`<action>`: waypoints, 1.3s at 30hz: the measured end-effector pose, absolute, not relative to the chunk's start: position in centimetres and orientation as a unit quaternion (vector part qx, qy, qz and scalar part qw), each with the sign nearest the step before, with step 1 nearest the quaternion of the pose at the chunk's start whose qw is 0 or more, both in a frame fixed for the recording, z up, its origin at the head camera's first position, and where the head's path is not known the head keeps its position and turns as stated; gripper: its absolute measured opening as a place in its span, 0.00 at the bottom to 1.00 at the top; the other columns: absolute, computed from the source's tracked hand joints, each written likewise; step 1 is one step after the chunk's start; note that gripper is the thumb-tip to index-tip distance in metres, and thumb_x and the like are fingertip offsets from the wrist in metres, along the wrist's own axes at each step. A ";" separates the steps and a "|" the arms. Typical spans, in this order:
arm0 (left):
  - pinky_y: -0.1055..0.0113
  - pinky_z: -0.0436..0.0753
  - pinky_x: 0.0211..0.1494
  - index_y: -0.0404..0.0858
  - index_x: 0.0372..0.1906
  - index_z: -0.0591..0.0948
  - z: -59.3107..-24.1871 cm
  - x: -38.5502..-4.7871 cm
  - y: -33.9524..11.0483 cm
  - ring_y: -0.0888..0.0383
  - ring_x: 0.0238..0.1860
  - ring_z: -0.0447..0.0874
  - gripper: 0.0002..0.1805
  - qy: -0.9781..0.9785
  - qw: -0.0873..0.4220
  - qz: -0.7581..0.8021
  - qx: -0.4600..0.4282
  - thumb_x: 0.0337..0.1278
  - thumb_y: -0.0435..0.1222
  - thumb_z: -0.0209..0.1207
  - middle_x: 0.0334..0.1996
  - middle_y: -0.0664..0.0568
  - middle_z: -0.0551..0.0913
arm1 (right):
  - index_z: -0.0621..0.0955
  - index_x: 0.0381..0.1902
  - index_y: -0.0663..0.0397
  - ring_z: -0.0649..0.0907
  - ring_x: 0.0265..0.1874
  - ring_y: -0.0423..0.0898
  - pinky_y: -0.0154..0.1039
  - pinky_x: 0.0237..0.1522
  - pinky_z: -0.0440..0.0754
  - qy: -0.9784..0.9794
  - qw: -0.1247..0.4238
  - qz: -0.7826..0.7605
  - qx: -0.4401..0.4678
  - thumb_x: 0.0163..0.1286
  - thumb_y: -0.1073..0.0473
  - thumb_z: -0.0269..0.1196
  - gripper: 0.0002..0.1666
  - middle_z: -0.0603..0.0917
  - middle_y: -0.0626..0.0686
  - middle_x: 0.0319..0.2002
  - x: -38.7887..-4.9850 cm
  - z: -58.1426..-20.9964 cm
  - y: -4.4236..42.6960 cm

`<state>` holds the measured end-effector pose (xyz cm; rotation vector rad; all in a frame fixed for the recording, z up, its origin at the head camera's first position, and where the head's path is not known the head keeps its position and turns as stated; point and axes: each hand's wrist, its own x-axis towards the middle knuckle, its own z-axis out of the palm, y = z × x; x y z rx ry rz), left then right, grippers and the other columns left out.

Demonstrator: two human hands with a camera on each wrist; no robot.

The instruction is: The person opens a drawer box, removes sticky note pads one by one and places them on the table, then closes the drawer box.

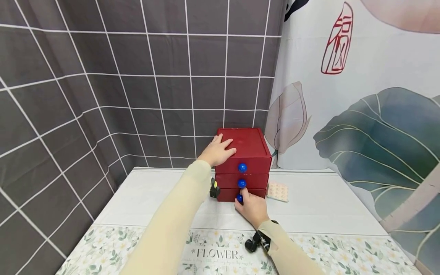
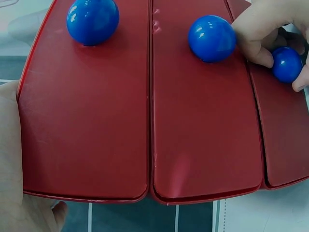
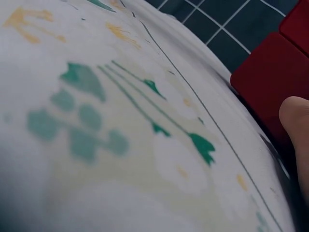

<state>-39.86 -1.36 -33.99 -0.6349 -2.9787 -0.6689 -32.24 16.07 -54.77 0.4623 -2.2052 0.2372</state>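
A red chest of three stacked drawers (image 1: 227, 181) stands against the back of the table, each drawer front bearing a round blue knob. My left hand (image 1: 217, 151) rests on the chest's top near its left edge, fingers spread. In the left wrist view, part of that hand (image 2: 10, 159) lies along the chest's edge. My right hand (image 1: 255, 209) pinches the bottom drawer's blue knob (image 2: 287, 65) between thumb and fingers. The middle knob (image 1: 242, 183) sits just above those fingers, and the top knob (image 1: 242, 167) is higher up. All three drawers look closed. The right wrist view catches only one finger (image 3: 297, 121).
A small patterned pad or packet (image 1: 277, 191) lies right of the chest. The table has a white cloth with a floral front band (image 1: 330, 248). Behind hang a dark grid curtain (image 1: 165, 91) and a white curtain with leaf prints (image 1: 302, 61).
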 end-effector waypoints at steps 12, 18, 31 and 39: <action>0.44 0.54 0.78 0.53 0.80 0.60 -34.0 -39.9 -1.6 0.46 0.82 0.37 0.36 -0.955 0.007 -0.212 -0.205 0.72 0.60 0.45 0.82 0.45 0.45 | 0.72 0.34 0.51 0.66 0.07 0.37 0.31 0.11 0.59 -0.881 0.426 0.088 0.188 0.52 0.50 0.75 0.23 0.66 0.39 0.10 -31.4 -54.6 15.9; 0.45 0.53 0.79 0.54 0.80 0.60 -34.1 -40.1 -1.7 0.46 0.82 0.37 0.36 -0.957 0.006 -0.207 -0.204 0.72 0.60 0.44 0.82 0.45 0.45 | 0.72 0.33 0.50 0.68 0.07 0.38 0.33 0.11 0.62 -0.882 0.422 0.090 0.188 0.51 0.49 0.75 0.23 0.67 0.39 0.10 -30.8 -54.6 15.8; 0.46 0.52 0.79 0.52 0.80 0.61 -33.9 -39.9 -1.8 0.45 0.82 0.37 0.36 -0.956 0.006 -0.209 -0.207 0.72 0.59 0.45 0.82 0.43 0.45 | 0.72 0.32 0.49 0.66 0.07 0.36 0.31 0.11 0.59 -0.873 0.431 0.094 0.207 0.50 0.48 0.76 0.24 0.66 0.38 0.10 -30.1 -54.6 15.9; 0.45 0.53 0.79 0.52 0.80 0.61 -33.9 -39.9 -1.6 0.45 0.82 0.37 0.36 -0.953 0.012 -0.215 -0.211 0.72 0.59 0.46 0.82 0.44 0.46 | 0.73 0.33 0.46 0.67 0.09 0.34 0.29 0.12 0.60 -0.876 0.413 0.119 0.221 0.52 0.47 0.76 0.23 0.68 0.37 0.11 -30.0 -54.6 16.7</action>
